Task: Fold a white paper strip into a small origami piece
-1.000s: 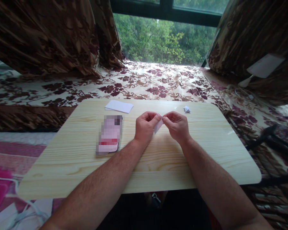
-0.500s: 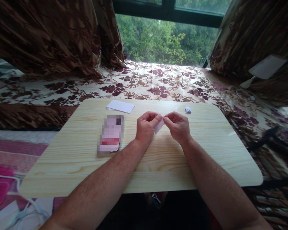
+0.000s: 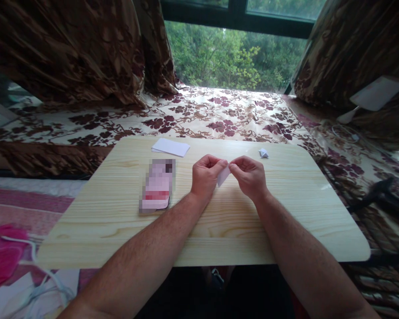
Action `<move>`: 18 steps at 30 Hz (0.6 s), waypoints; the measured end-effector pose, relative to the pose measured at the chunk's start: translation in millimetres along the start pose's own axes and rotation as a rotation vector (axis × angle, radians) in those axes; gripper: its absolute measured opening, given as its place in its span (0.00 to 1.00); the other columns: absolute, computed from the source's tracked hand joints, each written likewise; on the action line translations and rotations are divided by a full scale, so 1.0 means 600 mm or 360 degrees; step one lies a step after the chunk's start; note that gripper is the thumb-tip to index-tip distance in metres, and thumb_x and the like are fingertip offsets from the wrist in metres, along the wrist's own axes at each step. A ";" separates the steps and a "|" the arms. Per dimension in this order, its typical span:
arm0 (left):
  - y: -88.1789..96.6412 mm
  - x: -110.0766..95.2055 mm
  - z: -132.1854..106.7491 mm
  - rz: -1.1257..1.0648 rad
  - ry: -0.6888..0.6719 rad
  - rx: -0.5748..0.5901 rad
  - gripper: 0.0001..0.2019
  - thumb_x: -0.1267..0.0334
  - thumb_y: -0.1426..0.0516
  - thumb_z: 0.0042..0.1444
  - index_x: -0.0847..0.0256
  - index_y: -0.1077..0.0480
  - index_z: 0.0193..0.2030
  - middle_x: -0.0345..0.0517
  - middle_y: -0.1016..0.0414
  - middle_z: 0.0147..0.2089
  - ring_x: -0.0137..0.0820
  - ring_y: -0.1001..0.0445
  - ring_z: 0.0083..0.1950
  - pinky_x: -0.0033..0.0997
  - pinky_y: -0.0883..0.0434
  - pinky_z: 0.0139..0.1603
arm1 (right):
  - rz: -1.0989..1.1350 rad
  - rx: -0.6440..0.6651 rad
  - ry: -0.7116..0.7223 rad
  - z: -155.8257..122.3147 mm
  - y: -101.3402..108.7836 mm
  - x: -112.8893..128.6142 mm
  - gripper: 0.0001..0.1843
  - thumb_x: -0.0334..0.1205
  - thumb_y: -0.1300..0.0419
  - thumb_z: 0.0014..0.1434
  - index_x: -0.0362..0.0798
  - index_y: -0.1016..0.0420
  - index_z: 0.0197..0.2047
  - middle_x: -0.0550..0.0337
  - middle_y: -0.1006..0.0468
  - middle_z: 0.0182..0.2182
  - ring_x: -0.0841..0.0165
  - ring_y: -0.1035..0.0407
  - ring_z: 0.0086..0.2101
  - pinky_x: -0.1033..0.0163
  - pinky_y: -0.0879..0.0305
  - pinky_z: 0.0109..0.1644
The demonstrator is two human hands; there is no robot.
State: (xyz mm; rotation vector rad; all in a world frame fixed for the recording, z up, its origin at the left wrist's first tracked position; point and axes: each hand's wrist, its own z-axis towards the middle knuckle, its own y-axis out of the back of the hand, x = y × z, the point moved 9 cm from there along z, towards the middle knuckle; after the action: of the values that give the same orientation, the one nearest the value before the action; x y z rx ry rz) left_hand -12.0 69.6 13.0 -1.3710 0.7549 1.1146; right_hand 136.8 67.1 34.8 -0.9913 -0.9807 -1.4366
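White paper slip (image 3: 222,177) is pinched by L hand (image 3: 206,175) and R hand (image 3: 250,176) over bench (image 3: 306,212), approx midway btwn side edges, w/ folded pc (image 3: 264,153) placed nr far R corner & paper stack (image 3: 170,147) by far edge.

Patterned curtains (image 3: 96,48) flank window (image 3: 269,24); greenery (image 3: 216,57) outside.

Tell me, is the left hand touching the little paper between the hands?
Touching. In the head view, the left hand holds the paper, thumb near its top.
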 end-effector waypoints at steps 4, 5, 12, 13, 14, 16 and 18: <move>0.004 0.001 0.005 0.0130 0.0004 0.0028 0.13 0.56 0.32 0.47 0.62 0.27 0.26 0.38 0.29 0.24 0.24 0.35 0.25 0.25 0.38 0.27 | -0.0006 -0.0011 0.0004 0.000 0.002 0.000 0.05 0.39 0.35 0.51 0.47 0.23 0.27 0.64 0.25 0.22 0.72 0.34 0.23 0.65 0.39 0.28; 0.003 0.001 0.007 0.0189 0.0006 0.0065 0.13 0.55 0.32 0.48 0.62 0.27 0.26 0.38 0.29 0.24 0.24 0.35 0.25 0.26 0.38 0.27 | -0.0022 -0.0028 0.0001 0.001 0.005 0.000 0.04 0.38 0.35 0.51 0.47 0.23 0.27 0.64 0.25 0.21 0.72 0.35 0.23 0.65 0.39 0.28; -0.027 0.010 0.011 0.0597 0.0094 0.0584 0.13 0.56 0.35 0.50 0.63 0.26 0.24 0.42 0.28 0.22 0.26 0.34 0.24 0.27 0.37 0.28 | -0.0165 -0.0063 -0.0116 0.013 0.029 -0.010 0.03 0.34 0.37 0.48 0.45 0.24 0.24 0.65 0.27 0.19 0.74 0.38 0.21 0.67 0.43 0.24; -0.029 0.011 0.010 0.0643 0.0098 0.0619 0.12 0.56 0.35 0.51 0.63 0.26 0.24 0.42 0.28 0.22 0.26 0.33 0.24 0.27 0.37 0.28 | -0.0181 -0.0039 -0.0144 0.014 0.029 -0.012 0.03 0.35 0.37 0.47 0.45 0.24 0.24 0.65 0.28 0.19 0.74 0.38 0.21 0.67 0.44 0.24; -0.030 0.011 0.009 0.0679 0.0098 0.0637 0.12 0.57 0.36 0.51 0.63 0.26 0.25 0.42 0.27 0.22 0.26 0.33 0.25 0.27 0.37 0.28 | -0.0193 -0.0015 -0.0165 0.015 0.029 -0.014 0.03 0.35 0.37 0.47 0.45 0.24 0.24 0.65 0.28 0.19 0.74 0.38 0.21 0.67 0.44 0.24; -0.030 0.010 0.007 0.0721 0.0080 0.0654 0.11 0.57 0.37 0.51 0.64 0.25 0.26 0.42 0.27 0.23 0.26 0.33 0.25 0.27 0.38 0.28 | -0.0213 0.0028 -0.0193 0.016 0.028 -0.017 0.03 0.35 0.37 0.47 0.45 0.24 0.24 0.65 0.28 0.18 0.74 0.38 0.21 0.67 0.45 0.24; -0.030 0.009 0.007 0.0741 0.0054 0.0662 0.11 0.58 0.37 0.51 0.64 0.25 0.26 0.41 0.28 0.23 0.25 0.35 0.25 0.26 0.39 0.28 | -0.0233 0.0064 -0.0208 0.016 0.027 -0.018 0.04 0.36 0.37 0.47 0.44 0.24 0.25 0.65 0.29 0.18 0.74 0.39 0.21 0.67 0.45 0.24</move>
State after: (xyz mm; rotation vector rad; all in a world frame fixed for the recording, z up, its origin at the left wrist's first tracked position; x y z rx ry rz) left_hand 5.6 77.1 15.2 -0.8841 1.2946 1.2020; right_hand 154.1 78.2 28.2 -1.0109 -1.1943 -1.4803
